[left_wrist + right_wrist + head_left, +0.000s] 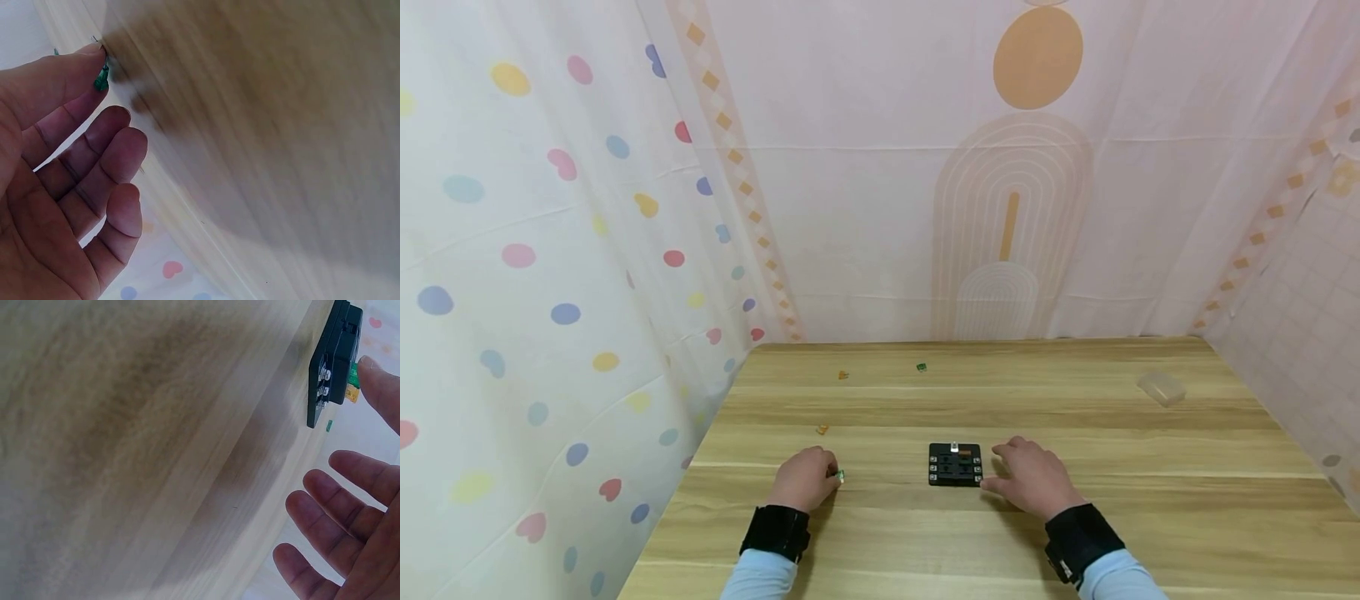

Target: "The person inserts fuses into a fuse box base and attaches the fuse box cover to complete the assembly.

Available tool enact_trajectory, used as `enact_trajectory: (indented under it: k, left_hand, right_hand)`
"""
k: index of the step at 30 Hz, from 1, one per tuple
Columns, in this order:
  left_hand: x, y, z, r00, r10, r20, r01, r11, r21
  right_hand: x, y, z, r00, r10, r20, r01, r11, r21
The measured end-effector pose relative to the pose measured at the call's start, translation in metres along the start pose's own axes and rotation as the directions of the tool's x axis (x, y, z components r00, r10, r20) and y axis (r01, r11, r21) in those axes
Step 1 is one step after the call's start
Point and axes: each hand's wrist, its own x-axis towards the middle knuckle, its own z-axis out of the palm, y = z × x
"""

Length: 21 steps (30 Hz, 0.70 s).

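Note:
Between thumb and forefinger my left hand (802, 480) pinches a small green blade fuse (101, 79), just above or on the table; the other fingers are loosely bent. To its right lies a black fuse block (955, 476) with metal screw terminals along its sides. My right hand (1033, 477) is beside the block's right edge with fingers spread, the thumb close to that edge; whether it touches, I cannot tell. In the right wrist view, a green fuse (354, 375) and an orange fuse (352, 394) sit in the block near the thumb.
An orange fuse (822, 430) lies beyond the left hand. Farther back are another orange fuse (843, 375) and a green fuse (921, 367). A clear plastic lid or box (1162, 387) lies at the back right. Curtains (865, 233) hang behind the wooden table (880, 550).

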Motion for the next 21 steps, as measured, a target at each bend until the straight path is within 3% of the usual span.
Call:
enact_trajectory:
  k: [21]
  left_hand:
    - [0.0033,-0.0014,0.0028,1.000,-0.007,0.007,0.007,1.000,-0.029]
  right_hand:
    - [0.0004,0.0010,0.0027,1.000,-0.002,-0.012,0.002,1.000,-0.005]
